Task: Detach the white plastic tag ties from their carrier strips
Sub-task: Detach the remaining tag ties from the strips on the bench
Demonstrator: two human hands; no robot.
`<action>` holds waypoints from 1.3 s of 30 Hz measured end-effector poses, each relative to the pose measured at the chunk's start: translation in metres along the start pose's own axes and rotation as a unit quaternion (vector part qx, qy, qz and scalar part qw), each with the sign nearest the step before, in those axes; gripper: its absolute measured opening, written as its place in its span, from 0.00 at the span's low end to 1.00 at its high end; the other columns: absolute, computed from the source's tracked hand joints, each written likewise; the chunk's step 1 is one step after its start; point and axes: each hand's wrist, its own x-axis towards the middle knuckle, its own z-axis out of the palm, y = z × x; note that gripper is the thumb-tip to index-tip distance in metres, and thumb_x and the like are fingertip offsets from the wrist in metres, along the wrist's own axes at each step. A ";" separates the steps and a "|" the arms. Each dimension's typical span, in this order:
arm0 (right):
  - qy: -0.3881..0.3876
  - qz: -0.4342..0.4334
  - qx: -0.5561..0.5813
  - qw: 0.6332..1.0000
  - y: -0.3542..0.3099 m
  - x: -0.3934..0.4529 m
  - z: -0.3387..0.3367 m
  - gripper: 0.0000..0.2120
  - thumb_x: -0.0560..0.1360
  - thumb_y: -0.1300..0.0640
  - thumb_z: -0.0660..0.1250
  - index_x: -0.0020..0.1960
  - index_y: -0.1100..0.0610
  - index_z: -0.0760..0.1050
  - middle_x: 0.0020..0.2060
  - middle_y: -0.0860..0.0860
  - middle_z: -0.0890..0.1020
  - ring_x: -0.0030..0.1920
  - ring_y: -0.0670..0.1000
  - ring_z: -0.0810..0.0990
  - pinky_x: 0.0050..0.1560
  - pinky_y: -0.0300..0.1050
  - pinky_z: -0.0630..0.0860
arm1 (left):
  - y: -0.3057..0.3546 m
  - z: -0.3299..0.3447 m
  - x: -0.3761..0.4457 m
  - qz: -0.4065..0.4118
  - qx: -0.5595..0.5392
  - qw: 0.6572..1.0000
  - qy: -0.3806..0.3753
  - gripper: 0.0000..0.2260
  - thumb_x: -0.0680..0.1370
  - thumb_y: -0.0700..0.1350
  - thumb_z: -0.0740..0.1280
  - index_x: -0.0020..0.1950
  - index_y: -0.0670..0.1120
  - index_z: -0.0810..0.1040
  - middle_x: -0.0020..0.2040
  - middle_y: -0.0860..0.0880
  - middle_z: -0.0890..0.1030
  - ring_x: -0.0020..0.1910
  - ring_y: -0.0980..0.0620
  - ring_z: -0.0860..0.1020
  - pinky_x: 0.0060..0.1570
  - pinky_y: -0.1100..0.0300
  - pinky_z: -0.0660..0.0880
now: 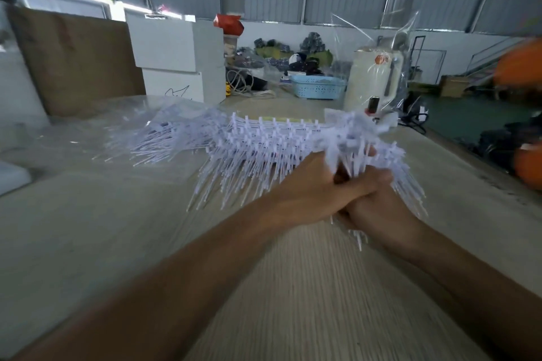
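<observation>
White plastic tag ties [264, 155] fan out in a bristling mass just beyond and to the left of the hands, thin straight stems ending in small blocky heads, many lined up in comb-like rows on their carrier strips [281, 123]. The left hand [305, 187] and the right hand [378, 208] are pressed together, fingers curled tight round one bunch of these ties; the stems splay out above the knuckles, to the right of the right hand and below its wrist. How the fingertips lie inside the bunch is hidden. Farther left of the left hand lies a flatter heap of loose ties [164, 135], blurred, on crinkled clear plastic film. All of it rests on a pale counter [308, 287] with a fine, streaky wood-grain surface. Beyond the hands stand a cream-coloured machine [372, 79] wrapped in glossy transparent sheeting, a light blue perforated plastic basket [318, 86], stacked white boxes [179, 61] with smooth flat faces, and a brown cardboard sheet [76, 58] standing upright farther left. Corrugated metal wall panels run behind.
</observation>
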 end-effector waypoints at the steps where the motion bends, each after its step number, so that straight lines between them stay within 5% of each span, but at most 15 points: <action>1: 0.001 -0.001 0.012 1.000 -0.002 0.000 0.003 0.24 0.80 0.74 0.59 0.40 0.44 0.71 0.25 0.42 0.75 0.25 0.40 0.75 0.29 0.34 0.69 | -0.001 0.000 -0.001 0.003 0.004 1.000 -0.009 0.18 0.78 0.60 0.65 0.61 0.51 0.79 0.52 0.51 0.84 0.51 0.58 0.82 0.52 0.62 0.79; 5: -0.035 -0.006 0.038 0.999 -0.013 0.000 0.006 0.14 0.79 0.74 0.54 0.44 0.59 0.71 0.22 0.53 0.73 0.22 0.54 0.71 0.23 0.43 0.67 | 0.002 -0.002 0.002 -0.028 0.011 0.999 0.033 0.23 0.83 0.58 0.60 0.54 0.38 0.79 0.42 0.38 0.83 0.37 0.44 0.83 0.39 0.49 0.81; 8: -0.053 0.003 0.046 0.998 -0.021 -0.002 0.011 0.10 0.82 0.70 0.57 0.45 0.61 0.72 0.23 0.53 0.76 0.24 0.53 0.76 0.29 0.50 0.74 | 0.010 -0.007 0.004 -0.054 -0.050 0.994 0.077 0.23 0.84 0.57 0.58 0.48 0.38 0.79 0.36 0.37 0.82 0.26 0.41 0.82 0.24 0.51 0.79; 11: -0.083 0.015 0.051 0.995 -0.021 -0.005 0.014 0.08 0.82 0.61 0.62 0.46 0.63 0.73 0.29 0.54 0.80 0.29 0.52 0.80 0.33 0.45 0.76 | 0.018 -0.021 0.006 0.000 -0.104 0.981 0.166 0.22 0.86 0.52 0.54 0.39 0.43 0.77 0.32 0.46 0.82 0.35 0.45 0.85 0.39 0.50 0.83; 12: -0.096 0.017 0.052 0.994 -0.020 -0.006 0.014 0.09 0.82 0.58 0.62 0.46 0.62 0.74 0.31 0.53 0.81 0.29 0.52 0.80 0.32 0.44 0.75 | 0.020 -0.029 0.008 -0.003 -0.144 0.969 0.203 0.21 0.86 0.50 0.54 0.39 0.43 0.74 0.27 0.49 0.78 0.31 0.48 0.83 0.36 0.54 0.82; 14: -0.128 0.018 0.047 0.991 -0.017 -0.008 0.015 0.09 0.80 0.53 0.63 0.51 0.59 0.76 0.35 0.52 0.83 0.28 0.54 0.79 0.31 0.44 0.74 | 0.020 -0.049 0.015 -0.031 -0.200 0.942 0.267 0.18 0.86 0.51 0.55 0.39 0.44 0.70 0.23 0.53 0.67 0.20 0.54 0.70 0.23 0.60 0.69; 17: -0.158 0.017 0.027 0.987 -0.011 -0.009 0.017 0.13 0.76 0.48 0.64 0.57 0.53 0.79 0.39 0.53 0.83 0.28 0.55 0.80 0.30 0.45 0.75 | 0.014 -0.089 0.017 -0.099 -0.187 0.929 0.304 0.18 0.86 0.51 0.55 0.38 0.46 0.68 0.24 0.53 0.62 0.19 0.56 0.58 0.21 0.66 0.56; 20: -0.174 -0.010 0.008 0.985 -0.009 -0.008 0.019 0.08 0.77 0.48 0.65 0.54 0.47 0.80 0.33 0.49 0.81 0.28 0.52 0.80 0.31 0.42 0.75 | -0.002 -0.138 0.003 -0.187 -0.135 0.938 0.258 0.17 0.86 0.50 0.55 0.39 0.47 0.67 0.24 0.52 0.62 0.20 0.55 0.57 0.21 0.66 0.54; 24: -0.177 -0.047 -0.047 0.982 -0.011 0.004 0.030 0.08 0.81 0.58 0.66 0.52 0.46 0.81 0.35 0.49 0.82 0.30 0.49 0.81 0.33 0.38 0.75 | -0.036 -0.213 -0.038 -0.311 0.029 0.947 0.070 0.17 0.86 0.50 0.57 0.38 0.46 0.69 0.25 0.53 0.62 0.21 0.56 0.57 0.19 0.67 0.54; 27: -0.165 -0.111 -0.114 0.973 -0.019 0.016 0.043 0.07 0.80 0.60 0.68 0.51 0.49 0.81 0.37 0.43 0.82 0.32 0.45 0.81 0.34 0.35 0.74 | -0.063 -0.257 -0.071 -0.389 0.254 0.885 -0.036 0.16 0.84 0.49 0.59 0.40 0.44 0.74 0.25 0.52 0.67 0.20 0.54 0.61 0.21 0.66 0.56; 29: -0.143 -0.157 -0.182 0.960 -0.026 0.028 0.056 0.07 0.79 0.60 0.68 0.52 0.49 0.81 0.39 0.41 0.81 0.36 0.43 0.80 0.36 0.36 0.75 | -0.079 -0.274 -0.086 -0.407 0.342 0.846 -0.048 0.15 0.83 0.48 0.59 0.41 0.44 0.76 0.24 0.51 0.68 0.20 0.53 0.62 0.22 0.65 0.58; 33: -0.080 -0.185 -0.258 0.945 -0.044 0.073 0.098 0.07 0.80 0.58 0.66 0.56 0.49 0.78 0.47 0.45 0.78 0.41 0.44 0.77 0.43 0.48 0.78 | -0.101 -0.282 -0.092 -0.416 0.335 0.845 -0.003 0.15 0.84 0.49 0.60 0.40 0.44 0.75 0.21 0.53 0.68 0.19 0.52 0.63 0.23 0.65 0.58; 35: -0.052 -0.191 -0.299 0.933 -0.051 0.102 0.125 0.12 0.79 0.56 0.67 0.62 0.50 0.74 0.55 0.47 0.76 0.50 0.47 0.76 0.47 0.49 0.77 | -0.106 -0.275 -0.089 -0.399 0.373 0.838 -0.007 0.15 0.84 0.49 0.59 0.42 0.43 0.75 0.28 0.48 0.74 0.22 0.50 0.70 0.23 0.61 0.65; 37: -0.050 -0.191 -0.371 0.907 -0.055 0.132 0.153 0.23 0.77 0.52 0.69 0.70 0.50 0.69 0.63 0.50 0.71 0.62 0.53 0.70 0.53 0.51 0.75 | -0.112 -0.264 -0.085 -0.371 0.428 0.824 -0.011 0.14 0.85 0.48 0.57 0.46 0.42 0.75 0.44 0.41 0.80 0.40 0.44 0.79 0.40 0.54 0.75; 39: -0.065 -0.156 -0.433 0.885 -0.057 0.158 0.176 0.30 0.76 0.47 0.70 0.74 0.50 0.64 0.66 0.52 0.68 0.67 0.57 0.66 0.59 0.55 0.70 | -0.118 -0.256 -0.080 -0.346 0.454 0.821 0.004 0.11 0.85 0.49 0.56 0.48 0.45 0.71 0.56 0.38 0.79 0.54 0.40 0.78 0.56 0.49 0.74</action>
